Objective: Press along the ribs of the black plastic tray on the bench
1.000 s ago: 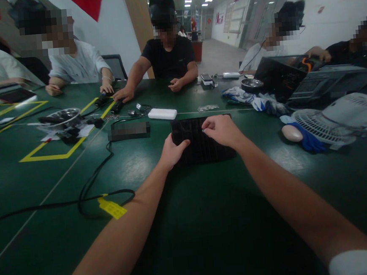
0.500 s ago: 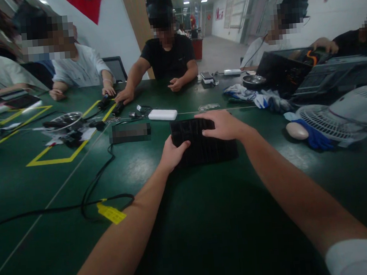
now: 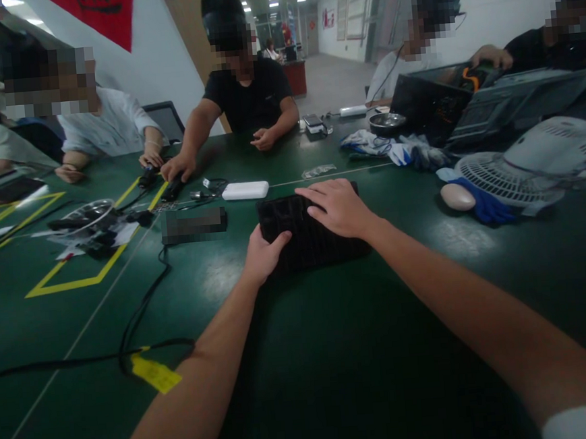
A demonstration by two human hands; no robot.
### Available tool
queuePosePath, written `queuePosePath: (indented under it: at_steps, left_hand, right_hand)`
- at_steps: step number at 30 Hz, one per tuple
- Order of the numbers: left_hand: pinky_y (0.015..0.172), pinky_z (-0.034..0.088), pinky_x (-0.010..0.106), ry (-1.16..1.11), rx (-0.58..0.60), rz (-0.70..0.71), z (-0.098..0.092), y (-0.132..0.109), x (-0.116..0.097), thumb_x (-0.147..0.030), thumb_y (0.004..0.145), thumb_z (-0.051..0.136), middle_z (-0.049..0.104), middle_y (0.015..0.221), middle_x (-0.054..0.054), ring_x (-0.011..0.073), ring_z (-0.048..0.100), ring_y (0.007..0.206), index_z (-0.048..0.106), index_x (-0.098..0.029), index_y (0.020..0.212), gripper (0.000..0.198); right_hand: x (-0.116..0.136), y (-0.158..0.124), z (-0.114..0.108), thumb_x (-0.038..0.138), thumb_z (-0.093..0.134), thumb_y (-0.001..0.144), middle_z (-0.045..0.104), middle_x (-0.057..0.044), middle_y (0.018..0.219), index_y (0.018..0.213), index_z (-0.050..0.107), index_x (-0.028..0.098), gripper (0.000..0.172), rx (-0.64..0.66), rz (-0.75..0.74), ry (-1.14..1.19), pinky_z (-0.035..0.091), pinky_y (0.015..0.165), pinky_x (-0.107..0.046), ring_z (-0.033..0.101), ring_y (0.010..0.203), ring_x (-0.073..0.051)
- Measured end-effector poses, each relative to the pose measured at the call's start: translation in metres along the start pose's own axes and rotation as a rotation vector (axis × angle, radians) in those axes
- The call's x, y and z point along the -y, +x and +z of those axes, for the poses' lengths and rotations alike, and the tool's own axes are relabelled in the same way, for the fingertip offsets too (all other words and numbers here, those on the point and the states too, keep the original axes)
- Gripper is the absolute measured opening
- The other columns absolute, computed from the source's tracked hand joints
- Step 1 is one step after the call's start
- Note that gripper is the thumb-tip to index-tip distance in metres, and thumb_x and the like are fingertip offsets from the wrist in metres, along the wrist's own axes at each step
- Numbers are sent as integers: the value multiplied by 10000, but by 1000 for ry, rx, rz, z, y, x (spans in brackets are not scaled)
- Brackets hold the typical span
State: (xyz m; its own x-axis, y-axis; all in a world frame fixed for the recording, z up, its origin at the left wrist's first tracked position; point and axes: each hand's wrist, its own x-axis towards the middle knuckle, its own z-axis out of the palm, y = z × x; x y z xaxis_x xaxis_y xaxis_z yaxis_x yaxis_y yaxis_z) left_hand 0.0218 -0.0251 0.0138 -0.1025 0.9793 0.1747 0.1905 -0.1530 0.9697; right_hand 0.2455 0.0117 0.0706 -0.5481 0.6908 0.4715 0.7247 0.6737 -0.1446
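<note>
A flat black clutch bag (image 3: 320, 244) with a crocodile-like pattern lies on the dark green table in front of me. My left hand (image 3: 268, 252) is closed on its left edge, the thumb on top and the fingers hidden below. Across the bag's upper part reaches my right hand (image 3: 340, 209), gripping near the far edge with its fingers pointing left. Some of its fingertips blend into the dark surface. Just beyond the bag lies a white rectangular box (image 3: 245, 191).
A black power strip (image 3: 194, 224) and its cable (image 3: 145, 305) with a yellow tag lie left. A metal bowl (image 3: 92, 215) stands farther left. On the right are a white fan (image 3: 497, 176), a computer mouse (image 3: 457, 196) and gloves (image 3: 393, 147). Several people sit around the table.
My view has shifted slightly, so most things appear farther left. My right hand has slid a little and its fingers lie closer together; my left hand keeps its hold.
</note>
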Motion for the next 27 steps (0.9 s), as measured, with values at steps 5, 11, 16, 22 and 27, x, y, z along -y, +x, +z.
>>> queuePosePath:
  at_steps: [5, 11, 16, 22, 27]
  left_hand:
    - [981, 523, 469, 78, -7, 22, 0, 1, 1, -382, 709, 794, 741, 1101, 106, 281, 690, 1011, 646, -160, 1111, 483]
    - [991, 516, 450, 76, 9, 56, 4, 0, 2, -511, 825, 688, 727, 1148, 118, 282, 675, 1073, 641, -158, 1155, 486]
    - [1013, 496, 433, 127, 46, 129, 4, -1, 5, -549, 865, 652, 712, 1205, 112, 277, 660, 1119, 606, -171, 1243, 537]
    - [945, 515, 426, 197, 55, 106, 3, 0, 5, -558, 871, 640, 728, 1128, 105, 282, 671, 1039, 637, -170, 1171, 490]
    - [900, 524, 413, 155, 44, 100, 6, -3, 1, -577, 848, 659, 731, 1046, 90, 279, 670, 986, 655, -172, 1087, 471]
  right_hand:
    - [4, -10, 1, 321, 432, 985, 625, -120, 1372, 1496, 491, 197, 529, -36, -7, -42, 309, 1028, -457, 529, 1235, -296]
    - [7, -21, -1, 371, 454, 969, 586, -138, 1414, 1516, 461, 187, 577, -61, 3, -114, 289, 1069, -460, 490, 1280, -303]
    - [8, -32, -5, 421, 472, 963, 571, -152, 1431, 1499, 486, 200, 579, -121, 60, -144, 264, 1111, -484, 479, 1308, -315]
    - [5, -36, -15, 437, 468, 970, 628, -121, 1358, 1480, 501, 230, 552, -41, 42, -142, 303, 1066, -480, 551, 1224, -298]
    - [1, -38, -10, 457, 430, 986, 615, -136, 1380, 1494, 483, 195, 575, -92, 64, -168, 302, 1070, -479, 539, 1249, -305]
